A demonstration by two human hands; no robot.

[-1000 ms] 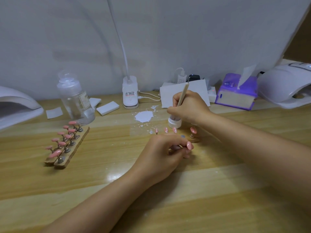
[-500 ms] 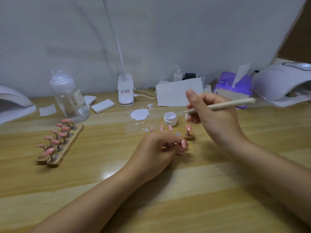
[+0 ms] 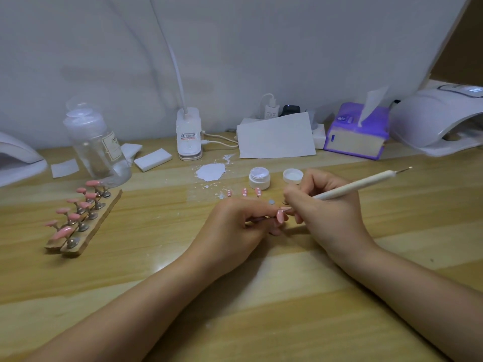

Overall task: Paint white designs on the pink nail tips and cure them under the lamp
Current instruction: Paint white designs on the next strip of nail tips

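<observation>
Two hands meet mid-table: left hand [image 3: 236, 226] pinches a pink nail tip [image 3: 280, 216] at its fingertips, right hand [image 3: 324, 212] grips the dotting pen [image 3: 358, 184], point beside it. Any wobble in either pinch could smear the white.

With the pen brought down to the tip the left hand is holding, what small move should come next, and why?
Probably touch the pen to the pink nail tip and set a first white dot. The right hand grips the pen with its working end at that tip, which the left hand pinches and which looks unpainted, unlike the dotted tips behind.
</observation>
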